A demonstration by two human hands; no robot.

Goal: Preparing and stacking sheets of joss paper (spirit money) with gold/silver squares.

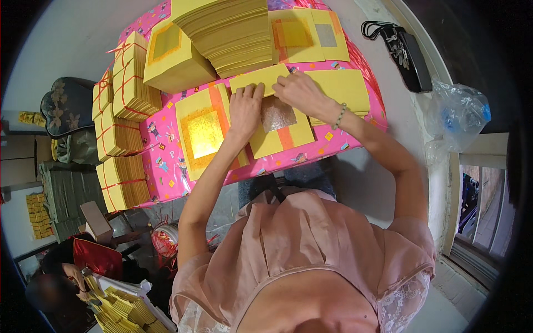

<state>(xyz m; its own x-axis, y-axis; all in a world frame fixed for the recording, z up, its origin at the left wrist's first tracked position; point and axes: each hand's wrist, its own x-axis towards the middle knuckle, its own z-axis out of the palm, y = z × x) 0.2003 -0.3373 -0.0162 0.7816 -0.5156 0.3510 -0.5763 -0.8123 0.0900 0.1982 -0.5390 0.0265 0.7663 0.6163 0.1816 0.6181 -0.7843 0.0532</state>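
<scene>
In front of me lies a yellow paper sheet [266, 145] with a silver foil square and an orange stripe. Its far end is folded over toward me. My left hand [246, 111] has its fingers curled onto the folded edge, left of the foil. On the right part of that same fold, my right hand [305, 93] grips the paper with bent fingers. Left of this sheet rests a stack of yellow paper with a gold foil square [206, 135] and orange borders. A folded yellow paper pile [341, 91] lies to the right, partly behind my right forearm.
Tall yellow paper stacks [233, 39] stand at the table's far side. Bundles tied with red string [130, 91] line the left edge of the pink patterned tablecloth [172, 186]. Red strings [369, 72] hang at the right. Another person's hand [75, 275] is at lower left.
</scene>
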